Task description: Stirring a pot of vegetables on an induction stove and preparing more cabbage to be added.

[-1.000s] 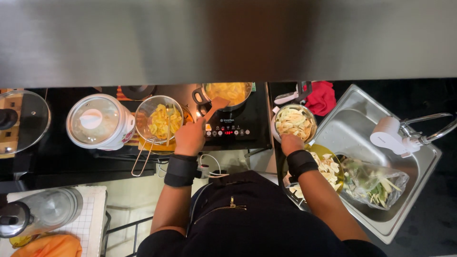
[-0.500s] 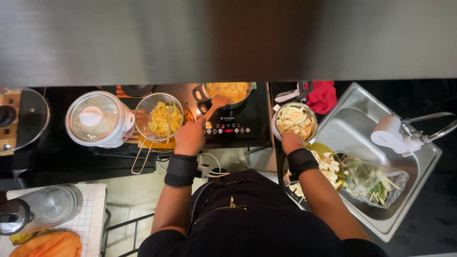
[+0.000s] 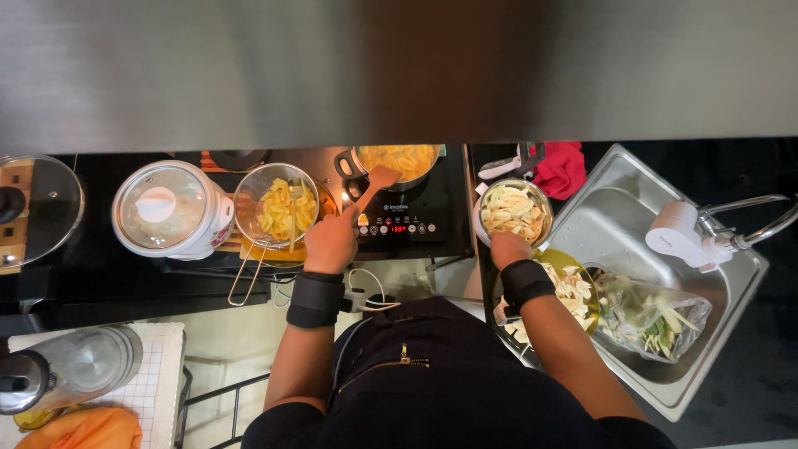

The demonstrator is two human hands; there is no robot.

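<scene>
At the far left edge of the frame we see a glass lid (image 3: pixel 37 208) lying flat, and below it, in the lower left corner, a clear jug (image 3: pixel 71 370) on a checked cloth (image 3: pixel 158 391) with something orange (image 3: pixel 83 431) beside it. Moving right, a white rice cooker (image 3: pixel 170 209) stands just beside a wire strainer (image 3: pixel 276 205) holding yellow fried pieces. Next comes the left hand (image 3: pixel 331 241), curled shut round the handle of a wooden spatula (image 3: pixel 376 183), whose blade rests at the rim of a pan (image 3: pixel 397 160) of yellow food in the upper middle of the frame. The pan sits on a black cooktop (image 3: pixel 416 224) (its display glows red). Right of centre, the right hand (image 3: pixel 509 248) grips the near edge of a metal bowl (image 3: pixel 515 212) filled with pale slices; we cannot tell how its fingers lie. Just below it a yellow-green plate (image 3: pixel 582 270) carries more slices. Further right are a red cloth (image 3: pixel 561 170), a steel sink (image 3: pixel 615 216), a clear bag of greens (image 3: pixel 652 316) and a tap (image 3: pixel 706 229)
</scene>
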